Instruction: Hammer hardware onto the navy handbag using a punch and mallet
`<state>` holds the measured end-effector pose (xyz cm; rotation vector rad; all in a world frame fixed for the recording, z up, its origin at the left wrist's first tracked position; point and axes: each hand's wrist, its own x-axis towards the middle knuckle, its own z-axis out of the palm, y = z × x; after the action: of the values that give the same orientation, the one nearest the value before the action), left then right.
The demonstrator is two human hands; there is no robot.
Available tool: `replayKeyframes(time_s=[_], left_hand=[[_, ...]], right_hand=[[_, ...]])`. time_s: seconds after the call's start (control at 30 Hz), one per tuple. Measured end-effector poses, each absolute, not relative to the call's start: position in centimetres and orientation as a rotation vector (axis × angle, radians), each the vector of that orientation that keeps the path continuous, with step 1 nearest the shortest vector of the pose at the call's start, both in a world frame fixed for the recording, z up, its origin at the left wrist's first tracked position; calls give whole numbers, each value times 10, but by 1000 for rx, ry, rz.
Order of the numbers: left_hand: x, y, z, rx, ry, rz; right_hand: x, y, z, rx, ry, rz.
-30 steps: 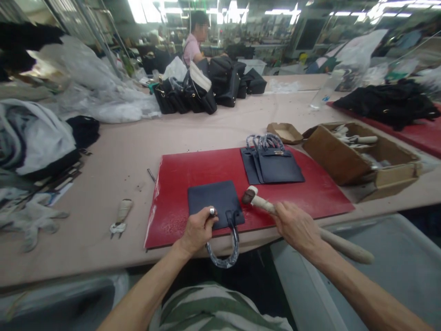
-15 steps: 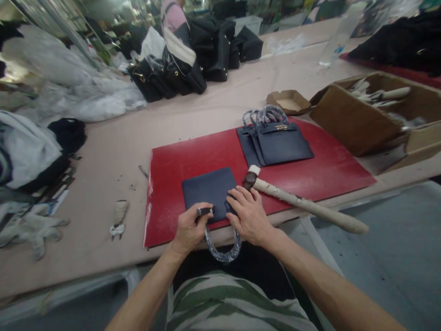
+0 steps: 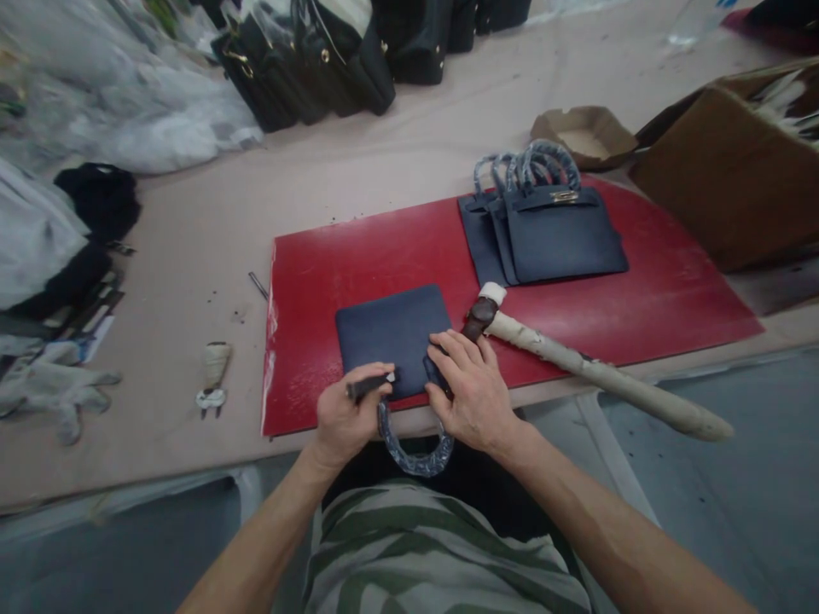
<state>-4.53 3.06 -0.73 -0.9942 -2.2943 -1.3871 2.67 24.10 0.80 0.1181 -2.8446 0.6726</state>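
Observation:
A dark blue leather panel [image 3: 390, 328] lies on the red board [image 3: 307, 341], its plastic-wrapped handle [image 3: 417, 462] hanging toward my body over the table's front edge. At the panel's lower left, my left hand [image 3: 349, 414] is closed around a small dark strap or tool [image 3: 369, 386] with a pale tip. My right hand [image 3: 472, 388] rests on the panel's lower right corner, fingers bent over a small dark piece that is mostly hidden. Just beyond my right fingers is the head of a mallet [image 3: 481, 315], its wrapped shaft pointing right.
Several blue panels with wrapped handles [image 3: 556, 234] lie at the back of the board. A pronged tool [image 3: 214, 375] and a glove [image 3: 60, 388] are on the left. Cardboard boxes [image 3: 723, 170] stand right; black bags [image 3: 307, 68] stand behind.
The view has tipped down and come closer. The dark item in my left hand is tilted more and shows more of its length. My right hand stays at the panel's corner.

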Motion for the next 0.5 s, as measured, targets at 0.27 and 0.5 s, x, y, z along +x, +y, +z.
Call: replayKeyframes(time_s=[0.27,0.5], left_hand=[[-45,36,-4,-621,-2448,-1720],[-47,44,2,-722,-2443,-1628]], right_hand=[[25,234,7,38,-2845,693],[26,233,8,24,-2836,715]])
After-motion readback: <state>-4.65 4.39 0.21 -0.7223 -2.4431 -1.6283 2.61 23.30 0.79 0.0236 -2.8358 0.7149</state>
